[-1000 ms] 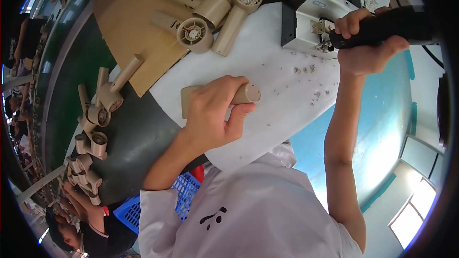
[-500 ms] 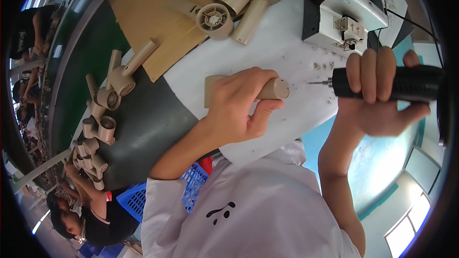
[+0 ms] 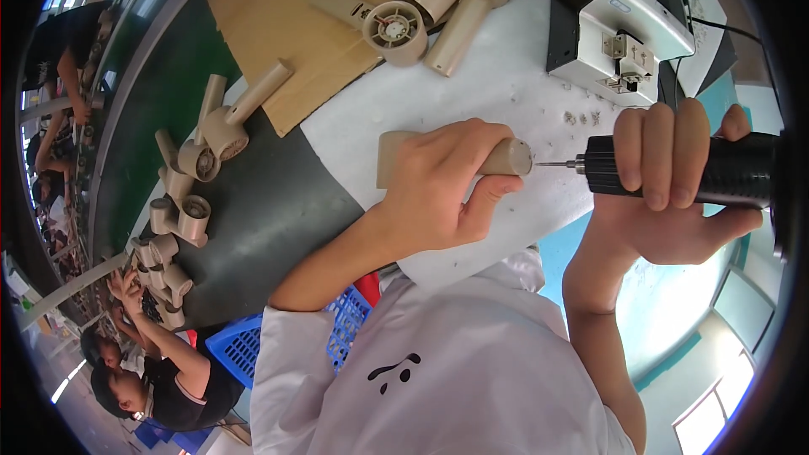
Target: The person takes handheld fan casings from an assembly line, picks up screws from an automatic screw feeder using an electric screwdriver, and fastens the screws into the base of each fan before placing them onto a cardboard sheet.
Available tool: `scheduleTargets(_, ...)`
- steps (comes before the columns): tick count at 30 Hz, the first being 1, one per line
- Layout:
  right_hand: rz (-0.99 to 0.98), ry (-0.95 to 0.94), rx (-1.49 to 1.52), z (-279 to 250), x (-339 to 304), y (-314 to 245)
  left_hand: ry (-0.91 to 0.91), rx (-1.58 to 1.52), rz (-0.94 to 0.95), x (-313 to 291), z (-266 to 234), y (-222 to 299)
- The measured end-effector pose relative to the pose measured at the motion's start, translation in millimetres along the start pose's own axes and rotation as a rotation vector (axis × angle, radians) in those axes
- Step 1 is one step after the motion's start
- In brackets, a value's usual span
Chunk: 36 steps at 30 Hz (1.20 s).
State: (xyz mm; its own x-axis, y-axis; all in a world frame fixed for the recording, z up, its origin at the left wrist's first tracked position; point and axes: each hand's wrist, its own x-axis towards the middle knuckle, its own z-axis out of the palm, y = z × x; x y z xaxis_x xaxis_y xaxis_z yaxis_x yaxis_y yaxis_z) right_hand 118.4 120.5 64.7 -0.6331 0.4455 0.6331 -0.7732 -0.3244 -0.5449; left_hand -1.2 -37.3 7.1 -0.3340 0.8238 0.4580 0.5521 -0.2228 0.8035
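My left hand [image 3: 447, 181] is wrapped round a beige handheld fan [image 3: 512, 157], lying sideways with its handle's end facing right. The fan's head shows behind the knuckles; the grip hides its middle. In my right hand [image 3: 666, 173] is a black electric screwdriver [image 3: 733, 170], held level with its thin bit pointing left. The bit's tip is close to the end of the fan's handle; whether it touches, I cannot tell. Small screws [image 3: 581, 118] lie scattered on the white sheet [image 3: 345, 139] beyond my hands.
Several more beige fans [image 3: 396, 32] lie on brown cardboard [image 3: 253, 17] at the back. Others [image 3: 194, 215] line the left side beside a green conveyor belt [image 3: 126, 160]. A white and black machine [image 3: 615, 34] stands back right. Blue basket [image 3: 236, 350] below left; co-workers sit along the belt.
The screwdriver has come down slightly, its bit now in line with and close to the fan handle's end. My left hand still grips the fan. The whole view has shifted a little.
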Motion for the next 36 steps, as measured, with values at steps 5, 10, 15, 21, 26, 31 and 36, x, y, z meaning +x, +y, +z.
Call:
scheduleTargets(5,-0.004,0.016,-0.007,-1.3,-1.8,14.6,-0.006,0.022,0.006,-2.3,-2.1,-1.9)
scheduleTargets(10,-0.001,-0.01,-0.013,-1.9,-4.7,16.2,-0.005,0.004,-0.021,1.0,-1.0,2.8)
scheduleTargets(15,-0.031,-0.026,0.043,0.4,-3.4,20.1,-0.03,0.005,-0.078,1.5,-4.8,8.8)
scheduleTargets(21,0.003,0.03,-0.3,-59.6,1.9,-41.8,-0.099,0.789,-0.665,8.3,-77.1,-4.5)
scheduleTargets(26,-0.048,0.084,-0.335,-93.9,23.5,-40.4,0.115,1.046,-0.614,37.8,-121.4,-80.2)
scheduleTargets(31,-0.021,0.209,-0.474,-97.6,23.1,-26.8,0.146,0.763,-0.933,96.3,-105.9,-111.7)
scheduleTargets(36,0.062,0.411,-0.723,-95.2,29.8,-20.4,0.64,-0.458,-0.753,93.0,-75.4,-107.4)
